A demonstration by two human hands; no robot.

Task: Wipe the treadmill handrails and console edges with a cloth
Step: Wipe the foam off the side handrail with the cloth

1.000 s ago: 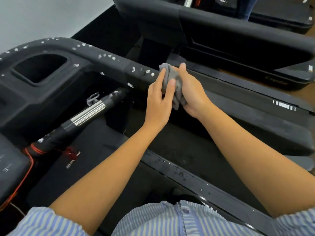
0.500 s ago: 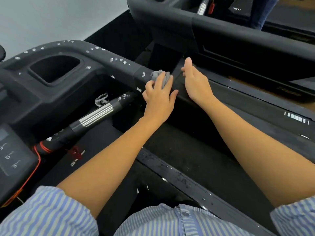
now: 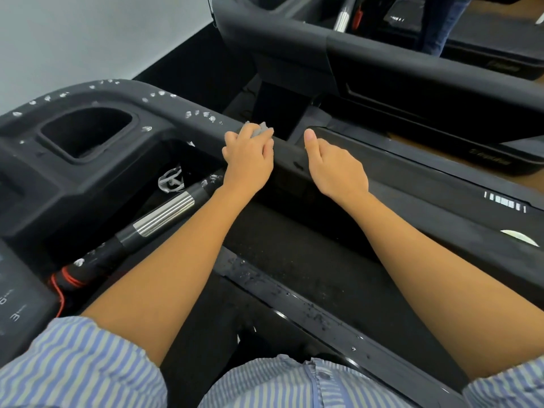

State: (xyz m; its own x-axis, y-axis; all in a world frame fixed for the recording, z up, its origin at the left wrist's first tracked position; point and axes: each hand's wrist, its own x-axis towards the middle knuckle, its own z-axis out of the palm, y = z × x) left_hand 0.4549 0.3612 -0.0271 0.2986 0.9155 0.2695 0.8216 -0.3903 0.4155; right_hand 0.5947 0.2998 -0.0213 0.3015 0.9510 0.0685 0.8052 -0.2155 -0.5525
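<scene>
Most of the wiping looks undone: white flecks point(image 3: 188, 113) dot the handrail point(image 3: 290, 150) left of the cloth and run on round the console rim point(image 3: 73, 94), while the stretch between the hands shows dark and free of them. More flecks sit on the bar point(image 3: 164, 214) below. I judge the job to be at an early stage, with rim, pocket edge and bar left to do.

The left hand point(image 3: 248, 157) presses the cloth point(image 3: 260, 131) onto the top of the handrail, fingers curled over it, so only a crumpled grey tuft shows past the knuckles. The right hand point(image 3: 335, 167) lies on the handrail just beside, thumb straight. Its fingers drop behind the far side, so I cannot tell whether they clasp.

Handrail and console are matte black, rounded and slightly grainy. The pocket point(image 3: 85, 134) is a deep hollow with rounded corners. The bar is a black tube with a ribbed chrome band, and a red cord point(image 3: 69, 279) loops at its near end. The cloth looks thin and soft.
</scene>
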